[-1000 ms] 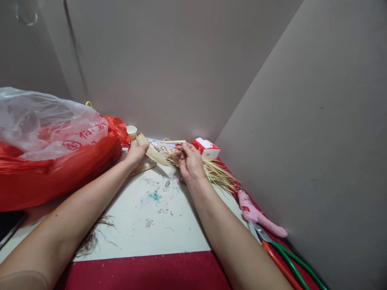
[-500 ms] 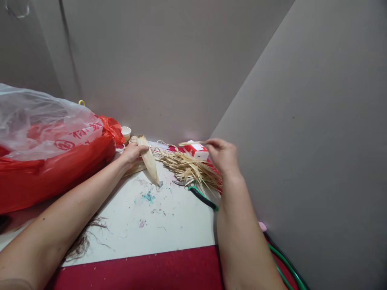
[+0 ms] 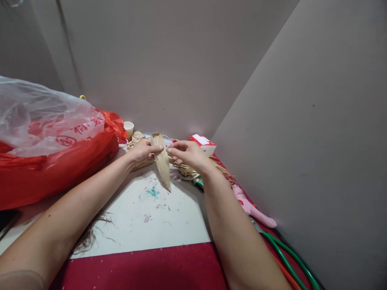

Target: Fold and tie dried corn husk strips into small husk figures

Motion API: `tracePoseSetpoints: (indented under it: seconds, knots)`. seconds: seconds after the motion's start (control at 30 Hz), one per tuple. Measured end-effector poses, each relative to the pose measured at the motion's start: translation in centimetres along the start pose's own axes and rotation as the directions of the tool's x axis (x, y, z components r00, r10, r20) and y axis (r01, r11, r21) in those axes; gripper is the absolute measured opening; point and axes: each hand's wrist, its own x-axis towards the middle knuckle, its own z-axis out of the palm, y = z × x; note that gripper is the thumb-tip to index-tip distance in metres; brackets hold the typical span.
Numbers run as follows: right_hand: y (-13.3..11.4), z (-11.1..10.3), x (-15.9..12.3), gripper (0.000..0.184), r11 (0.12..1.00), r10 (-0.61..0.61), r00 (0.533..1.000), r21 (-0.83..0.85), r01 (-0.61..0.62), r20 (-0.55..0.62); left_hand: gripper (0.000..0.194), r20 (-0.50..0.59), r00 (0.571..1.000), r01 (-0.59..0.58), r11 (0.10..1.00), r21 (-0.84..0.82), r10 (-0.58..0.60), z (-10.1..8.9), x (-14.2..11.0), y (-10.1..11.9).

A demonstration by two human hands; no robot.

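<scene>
The person's left grip (image 3: pixel 140 152) grasps a pale tan, pointed, dried husk (image 3: pixel 162 163) between thumb and fingers, its tip slanting down over the white, stained surface (image 3: pixel 178 219). The right grip (image 3: pixel 193 155) has fingertips drawn together beside the husk's edge; whether they hold anything cannot be told.

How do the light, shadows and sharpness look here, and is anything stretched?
Head view: dull, fairly even light on the grey walls, with pale sheen on the clear plastic. Head view: soft shadow on the white tabletop along the left forearm. Head view: the husk and hands look reasonably sharp. Head view: wide-angle stretching seems to enlarge the forearms toward the bottom corners.
</scene>
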Motion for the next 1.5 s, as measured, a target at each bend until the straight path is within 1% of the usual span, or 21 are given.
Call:
tracePoseSetpoints:
  seconds: [0.03, 0.1, 0.23, 0.3, 0.4, 0.53, 0.73, 0.87, 0.93, 1.03, 1.1, 1.13, 1.17, 1.23, 1.3, 1.37, 1.43, 1.5]
  knots:
    - [0.3, 0.6, 0.2, 0.021, 1.0, 0.02, 0.998, 0.011, -0.021, 0.054, 0.029, 0.006, 1.0, -0.015, 1.0, 0.013, 0.015, 0.1, 0.0, 0.0]
    - [1.1, 1.2, 0.4, 0.021, 0.999, 0.032, 0.996, 0.038, -0.035, 0.081, 0.028, 0.011, 0.999, -0.036, 0.999, 0.03, 0.036, 0.3, -0.1, 0.1]
    - [2.1, 1.1, 0.6, 0.024, 0.993, 0.033, 0.999, 0.115, -0.034, 0.003, 0.029, 0.063, 0.997, -0.048, 0.998, 0.039, 0.046, 0.5, -0.3, 0.2]
    - [2.2, 1.1, 0.7, 0.025, 0.991, 0.049, 0.999, 0.121, -0.049, 0.008, 0.028, 0.085, 0.996, -0.043, 0.998, 0.054, 0.038, 0.5, -0.4, 0.2]
    - [2.3, 1.2, 0.8, 0.022, 0.991, 0.065, 0.998, 0.116, -0.068, 0.026, 0.024, 0.058, 0.998, -0.032, 0.996, 0.087, 0.027, 0.6, -0.3, 0.0]
    - [2.0, 1.5, 0.7, 0.016, 0.993, 0.079, 0.997, 0.089, -0.078, -0.001, 0.015, -0.005, 0.999, -0.042, 0.986, 0.164, 0.043, 0.9, -0.3, 0.2]
    - [2.1, 1.7, 0.8, 0.012, 0.999, 0.052, 0.998, -0.009, -0.052, -0.024, 0.005, -0.03, 0.998, -0.045, 0.954, 0.296, 0.056, 1.6, -0.9, 0.6]
    - [2.8, 2.1, 1.2, 0.012, 0.991, -0.049, 0.998, -0.127, 0.044, -0.034, 0.003, -0.031, 0.995, -0.079, 0.929, 0.362, 0.097, 1.8, -1.3, 0.8]
    - [3.0, 2.3, 1.4, 0.013, 0.967, -0.108, 0.992, -0.238, 0.091, -0.059, 0.004, -0.029, 0.993, -0.092, 0.911, 0.403, 0.113, 1.9, -1.4, 0.9]
    - [3.0, 2.6, 1.5, 0.013, 0.892, -0.175, 0.98, -0.436, 0.119, -0.091, 0.005, -0.011, 0.992, -0.108, 0.894, 0.436, 0.126, 1.8, -1.4, 0.9]
    - [3.0, 2.8, 1.5, 0.013, 0.85, -0.207, 0.973, -0.51, 0.128, -0.101, 0.006, -0.012, 0.992, -0.109, 0.897, 0.429, 0.126, 1.7, -1.3, 0.9]
    - [3.0, 2.8, 1.5, 0.013, 0.845, -0.22, 0.969, -0.518, 0.134, -0.108, 0.006, -0.02, 0.992, -0.107, 0.9, 0.422, 0.127, 1.7, -1.3, 1.0]
    - [3.0, 2.7, 1.6, 0.013, 0.853, -0.229, 0.966, -0.503, 0.14, -0.118, 0.007, -0.031, 0.991, -0.105, 0.904, 0.415, 0.129, 1.8, -1.3, 1.0]
    - [3.1, 2.5, 1.7, 0.014, 0.899, -0.218, 0.967, -0.413, 0.147, -0.131, 0.009, -0.051, 0.99, -0.101, 0.909, 0.405, 0.133, 1.9, -1.3, 1.2]
    - [3.2, 2.2, 1.7, 0.014, 0.948, -0.178, 0.977, -0.286, 0.138, -0.116, 0.009, -0.06, 0.99, -0.094, 0.915, 0.393, 0.128, 2.1, -1.4, 1.4]
    - [3.2, 2.0, 1.7, 0.014, 0.967, -0.151, 0.984, -0.219, 0.129, -0.09, 0.007, -0.065, 0.992, -0.078, 0.919, 0.387, 0.112, 2.2, -1.5, 1.5]
    - [3.0, 2.0, 1.5, 0.012, 0.96, -0.16, 0.984, -0.245, 0.137, -0.077, 0.005, -0.05, 0.993, -0.08, 0.916, 0.392, 0.108, 2.2, -1.5, 1.5]
    - [2.8, 2.1, 1.3, 0.012, 0.928, -0.185, 0.98, -0.339, 0.153, -0.065, 0.003, -0.028, 0.993, -0.096, 0.903, 0.419, 0.118, 2.1, -1.5, 1.4]
